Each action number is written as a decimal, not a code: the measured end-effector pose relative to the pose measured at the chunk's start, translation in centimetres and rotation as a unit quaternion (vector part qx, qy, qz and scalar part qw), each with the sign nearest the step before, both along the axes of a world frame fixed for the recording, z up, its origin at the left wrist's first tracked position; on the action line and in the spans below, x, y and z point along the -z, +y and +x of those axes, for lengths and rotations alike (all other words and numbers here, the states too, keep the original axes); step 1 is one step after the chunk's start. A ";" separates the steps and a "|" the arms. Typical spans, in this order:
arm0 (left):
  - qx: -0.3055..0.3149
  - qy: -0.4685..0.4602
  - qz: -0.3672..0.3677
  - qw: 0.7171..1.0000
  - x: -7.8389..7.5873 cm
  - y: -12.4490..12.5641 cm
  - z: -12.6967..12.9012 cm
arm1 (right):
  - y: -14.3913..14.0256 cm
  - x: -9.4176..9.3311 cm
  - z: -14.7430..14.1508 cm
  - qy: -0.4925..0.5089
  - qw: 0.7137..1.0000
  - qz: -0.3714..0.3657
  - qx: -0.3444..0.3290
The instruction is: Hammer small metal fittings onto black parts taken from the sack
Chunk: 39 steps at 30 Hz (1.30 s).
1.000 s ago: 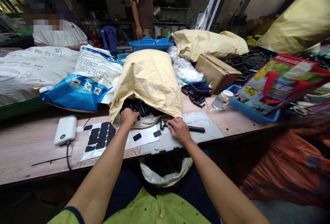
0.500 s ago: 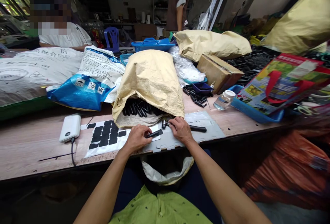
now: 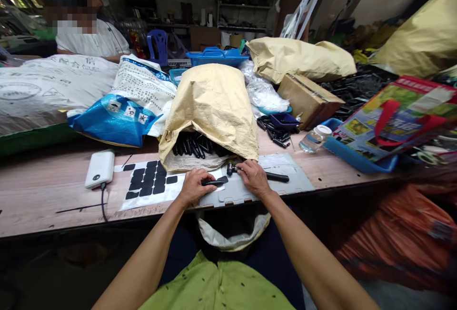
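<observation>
Black Chinese characters, among them 配合, stand on the grey-white sack (image 3: 50, 86) at upper left; the print on the blue-and-white bag (image 3: 132, 95) is too small to read.

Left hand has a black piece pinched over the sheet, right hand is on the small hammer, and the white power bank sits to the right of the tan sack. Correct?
Not quite. In the head view the white power bank lies left of the tan sack, not right. The left hand does pinch a black piece, and the right hand rests on the small hammer.

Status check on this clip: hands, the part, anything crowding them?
Left hand grips black part over grey plate. Right hand on small hammer. Open sack of black parts just beyond.
</observation>
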<state>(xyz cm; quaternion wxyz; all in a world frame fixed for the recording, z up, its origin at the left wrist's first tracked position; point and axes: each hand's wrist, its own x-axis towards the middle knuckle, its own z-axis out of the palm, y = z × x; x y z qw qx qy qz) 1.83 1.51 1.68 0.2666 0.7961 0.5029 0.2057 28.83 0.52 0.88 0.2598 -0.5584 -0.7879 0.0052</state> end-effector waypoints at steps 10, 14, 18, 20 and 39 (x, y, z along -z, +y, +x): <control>-0.009 -0.004 -0.015 1.000 -0.1 0.1 0.1 | -3.4 -2.8 -4.1 0.117 0.992 -0.022 -0.044; -0.009 0.004 -0.016 1.000 -0.1 0.2 0.1 | -4.1 -3.3 -5.8 0.092 0.994 -0.018 -0.054; -0.010 0.019 -0.016 1.000 -0.1 0.4 0.1 | -4.7 -3.6 -6.8 0.057 0.997 0.003 -0.053; -0.014 0.019 -0.016 1.000 -0.1 0.4 0.1 | -4.8 -3.6 -7.0 0.028 0.998 -0.004 -0.058; -0.030 -0.006 -0.020 0.999 0.0 0.1 0.3 | -2.8 -2.3 -3.0 0.057 0.998 0.003 0.026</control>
